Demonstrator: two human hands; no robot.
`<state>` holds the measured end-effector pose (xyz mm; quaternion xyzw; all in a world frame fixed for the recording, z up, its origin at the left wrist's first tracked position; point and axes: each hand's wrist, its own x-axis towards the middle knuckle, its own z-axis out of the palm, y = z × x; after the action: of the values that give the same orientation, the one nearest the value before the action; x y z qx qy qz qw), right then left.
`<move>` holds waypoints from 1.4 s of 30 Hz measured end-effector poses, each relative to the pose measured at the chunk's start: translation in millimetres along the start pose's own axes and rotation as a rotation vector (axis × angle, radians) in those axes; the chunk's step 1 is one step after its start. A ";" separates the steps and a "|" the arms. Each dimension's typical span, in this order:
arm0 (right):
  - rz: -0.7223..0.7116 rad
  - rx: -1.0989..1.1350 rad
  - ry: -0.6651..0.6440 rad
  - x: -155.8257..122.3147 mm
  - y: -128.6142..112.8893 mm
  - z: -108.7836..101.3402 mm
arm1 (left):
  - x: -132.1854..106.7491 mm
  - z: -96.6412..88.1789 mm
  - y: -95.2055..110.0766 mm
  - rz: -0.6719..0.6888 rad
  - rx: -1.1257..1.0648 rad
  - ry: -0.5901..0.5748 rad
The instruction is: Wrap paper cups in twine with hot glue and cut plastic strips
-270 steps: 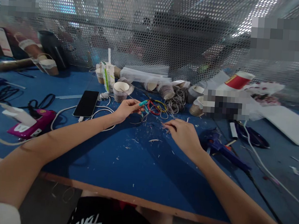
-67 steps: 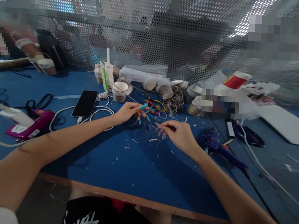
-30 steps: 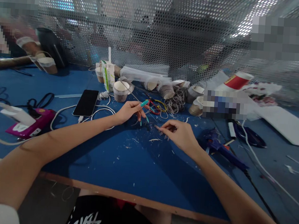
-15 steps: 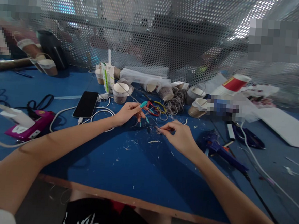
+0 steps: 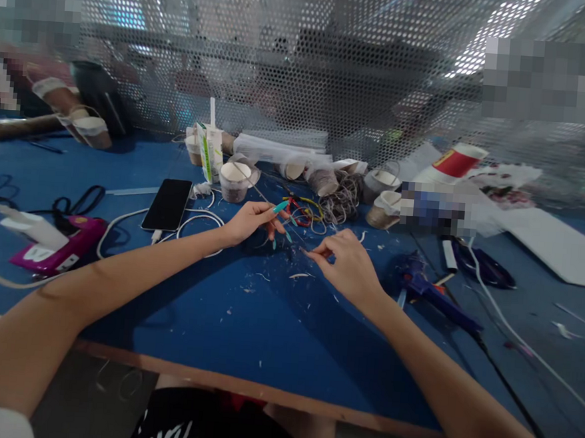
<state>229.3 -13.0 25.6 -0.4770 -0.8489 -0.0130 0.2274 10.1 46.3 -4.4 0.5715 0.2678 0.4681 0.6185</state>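
Note:
My left hand (image 5: 252, 223), with long turquoise nails, is closed in a pinch around a thin greyish wire-like strand (image 5: 260, 193). The strand slants from above a small cup (image 5: 235, 175) down past my left fingers toward my right hand. My right hand (image 5: 342, 259) pinches something tiny at the strand's lower end, thumb against forefinger; its exact form is too small to make out. Just behind my hands lie a red-and-yellow wire loop (image 5: 313, 210) and a tangle of grey-brown cord (image 5: 342, 199). Pale scraps (image 5: 298, 275) are scattered on the blue table (image 5: 205, 326) below my hands.
A phone (image 5: 167, 205) with a white cable lies left, beside a purple power strip (image 5: 60, 249). On the right are a blue glue gun (image 5: 437, 299), dark-handled scissors (image 5: 487, 266), a white board (image 5: 561, 248) and a red-and-white paper cup (image 5: 459, 162). A perforated metal screen (image 5: 293, 65) stands behind.
My right hand has shifted slightly up and left, its fingertips still pinched. My left hand stays almost in place on the strand.

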 end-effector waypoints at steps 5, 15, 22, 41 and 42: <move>-0.034 -0.031 -0.005 1.2 0.9 -2.2 | -0.7 0.5 1.1 -0.047 -0.054 0.013; 0.102 -0.020 0.020 -1.0 3.2 -1.7 | -1.5 2.2 1.4 -0.064 0.000 0.013; 0.117 -0.019 0.062 -2.0 -1.6 -3.3 | -3.1 1.5 1.1 -0.058 0.034 0.005; 0.042 -0.065 -0.068 0.5 -0.9 -7.5 | -1.1 2.6 3.3 -0.039 -0.006 0.098; 0.041 -0.069 -0.074 0.3 0.0 -6.8 | -0.8 2.6 3.1 -0.039 0.007 0.103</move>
<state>231.7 -14.4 31.8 -0.5018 -0.8459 -0.0199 0.1794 11.2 44.1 -1.1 0.5433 0.3120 0.4840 0.6109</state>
